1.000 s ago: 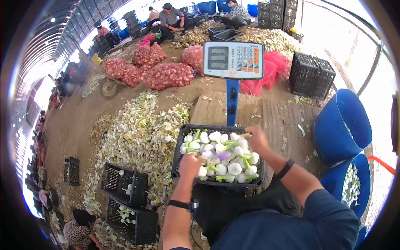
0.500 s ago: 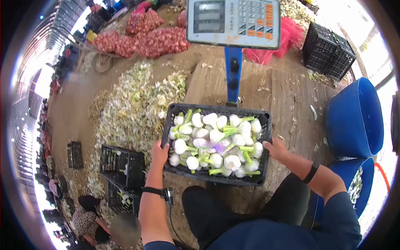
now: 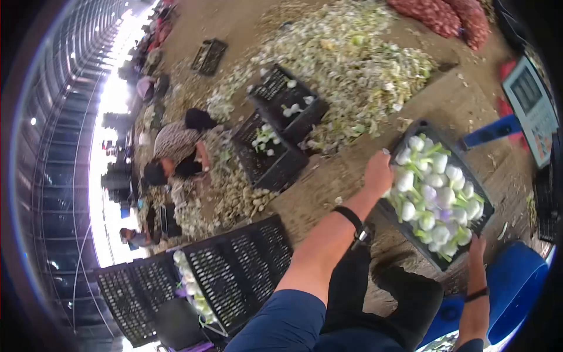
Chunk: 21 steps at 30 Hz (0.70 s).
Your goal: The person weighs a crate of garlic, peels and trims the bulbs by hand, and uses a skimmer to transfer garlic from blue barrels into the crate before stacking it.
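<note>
At right, the left hand (image 3: 379, 174) and right hand (image 3: 477, 251) grip opposite ends of a black plastic crate (image 3: 488, 205) holding white garlic bulbs (image 3: 437, 196).

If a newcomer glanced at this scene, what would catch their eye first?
Most likely the black crate heaped with white garlic bulbs at right, between the person's left hand and right hand. Next, perhaps the pale heap of trimmings across the floor at upper middle, then the large black crates at lower left, with more bulbs showing between them.
</note>
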{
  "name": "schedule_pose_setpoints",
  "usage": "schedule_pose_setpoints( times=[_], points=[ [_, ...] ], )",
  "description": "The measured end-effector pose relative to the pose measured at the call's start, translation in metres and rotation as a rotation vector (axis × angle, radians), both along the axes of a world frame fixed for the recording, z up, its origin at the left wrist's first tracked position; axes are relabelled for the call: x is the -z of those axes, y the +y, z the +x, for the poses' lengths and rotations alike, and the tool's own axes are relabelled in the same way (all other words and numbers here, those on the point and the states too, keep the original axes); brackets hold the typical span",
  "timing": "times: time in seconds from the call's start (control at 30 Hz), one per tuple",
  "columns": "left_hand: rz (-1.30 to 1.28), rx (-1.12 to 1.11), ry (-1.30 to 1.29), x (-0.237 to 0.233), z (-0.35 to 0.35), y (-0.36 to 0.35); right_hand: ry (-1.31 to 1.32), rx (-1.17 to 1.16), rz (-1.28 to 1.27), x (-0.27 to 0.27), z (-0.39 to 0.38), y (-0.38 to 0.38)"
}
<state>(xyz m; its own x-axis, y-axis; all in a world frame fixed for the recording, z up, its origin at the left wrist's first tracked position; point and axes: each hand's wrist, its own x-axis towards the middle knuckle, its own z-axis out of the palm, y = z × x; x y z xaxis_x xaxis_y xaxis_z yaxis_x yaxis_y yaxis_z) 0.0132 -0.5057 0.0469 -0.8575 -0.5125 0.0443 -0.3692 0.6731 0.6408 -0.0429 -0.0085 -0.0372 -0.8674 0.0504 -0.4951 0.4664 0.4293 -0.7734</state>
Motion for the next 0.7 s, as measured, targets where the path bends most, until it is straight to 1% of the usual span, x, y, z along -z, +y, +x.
schedule_pose_setpoints(
  times=[0.03,0.07,0.1,0.13,0.17,0.2,0.23,0.27,0.3,0.33,0.4,0.43,0.47,0.53,0.67,0.7],
  points=[
    [0.056,0.026,-0.16,-0.013,0.02,0.002,-0.058,-0.066,0.194,-0.03,0.005,0.005],
    [0.06,-0.011,-0.162,-0.023,0.044,0.003,-0.08,-0.082,0.256,-0.047,0.012,0.012],
    [0.083,-0.076,-0.097,-0.033,0.073,0.007,-0.099,-0.102,0.317,-0.062,0.016,0.014],
    [0.092,-0.148,-0.045,-0.039,0.087,0.019,-0.109,-0.15,0.308,-0.08,0.003,0.009],
    [0.133,-0.192,-0.098,-0.057,0.116,0.025,-0.166,-0.176,0.286,-0.136,0.017,-0.017],
    [0.173,-0.233,-0.14,-0.079,0.141,0.026,-0.216,-0.198,0.262,-0.174,0.021,-0.04],
    [0.217,-0.27,-0.176,-0.103,0.168,0.027,-0.196,-0.231,0.262,-0.179,0.02,-0.038],
    [0.267,-0.303,-0.211,-0.131,0.203,0.028,-0.146,-0.347,0.268,-0.188,0.031,-0.03],
    [0.338,-0.396,-0.261,-0.172,0.23,0.033,-0.098,-0.467,0.274,-0.197,0.033,-0.026],
    [0.407,-0.49,-0.301,-0.209,0.256,0.036,-0.077,-0.502,0.275,-0.213,0.03,-0.04],
    [0.369,-0.506,-0.224,-0.239,0.323,0.048,-0.09,-0.612,0.226,-0.246,0.038,-0.067],
    [0.373,-0.563,-0.248,-0.266,0.349,0.053,-0.064,-0.594,0.179,-0.272,0.046,-0.093],
    [0.376,-0.618,-0.265,-0.293,0.372,0.057,-0.077,-0.639,0.129,-0.281,0.044,-0.107],
    [0.405,-0.766,-0.194,-0.33,0.42,0.066,-0.024,-0.758,0.039,-0.323,0.048,-0.164],
    [0.379,-0.987,0.004,-0.421,0.498,0.069,0.075,-1.001,-0.063,-0.404,0.065,-0.295],
    [0.425,-1.081,0.014,-0.438,0.518,0.068,0.11,-1.075,-0.078,-0.427,0.075,-0.33]
  ],
)
